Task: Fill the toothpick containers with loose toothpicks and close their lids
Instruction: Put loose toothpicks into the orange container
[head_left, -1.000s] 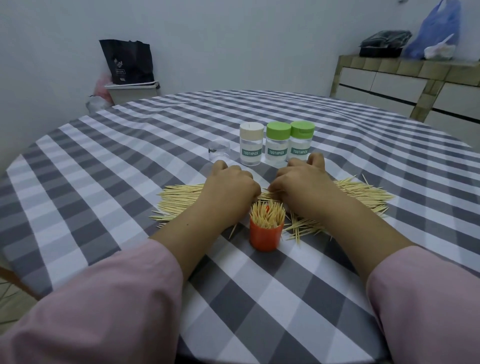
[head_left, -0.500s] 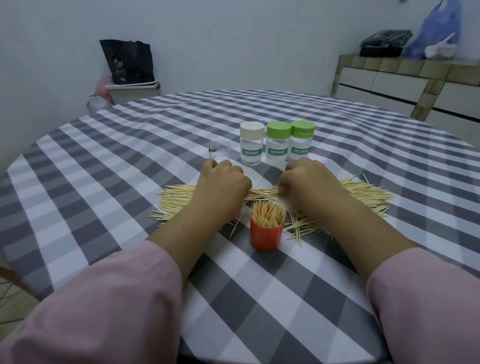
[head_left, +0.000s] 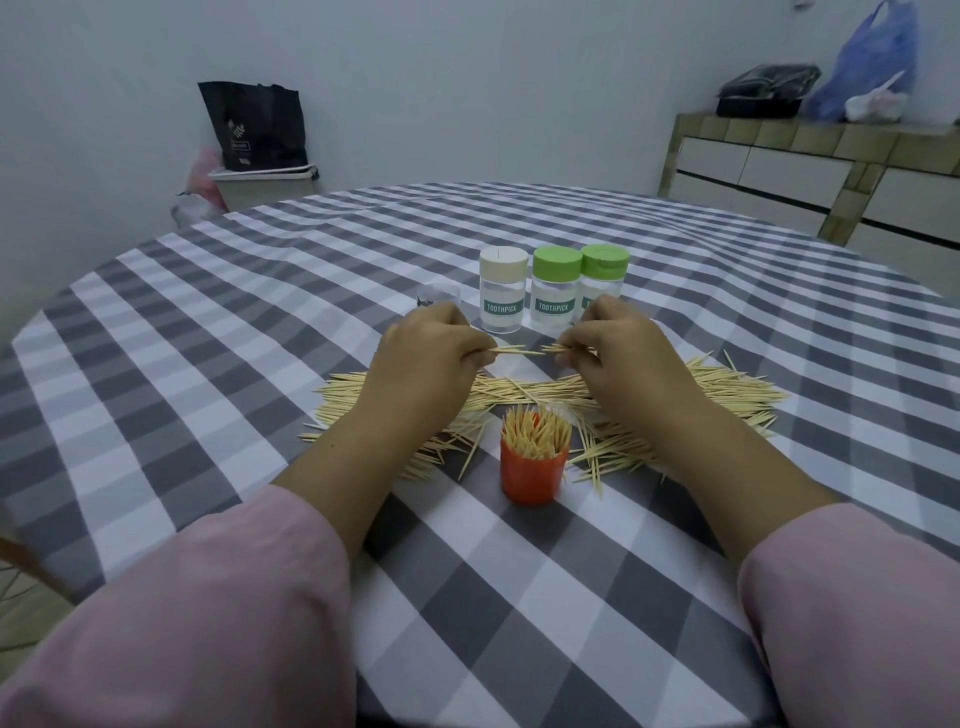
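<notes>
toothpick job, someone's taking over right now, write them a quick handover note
Left hand and right hand each pinch a small bunch of toothpicks above the loose pile.
Orange container stands open, nearly full, in front of the pile.
Three lidded jars stand behind; a clear cup sits to their left.
Left: drop the bunches in, clear the pile, close the lids.

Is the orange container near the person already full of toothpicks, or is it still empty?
Full. The orange container stands upright with no lid, and toothpick tips crowd its whole mouth and stick out above its rim.
</notes>
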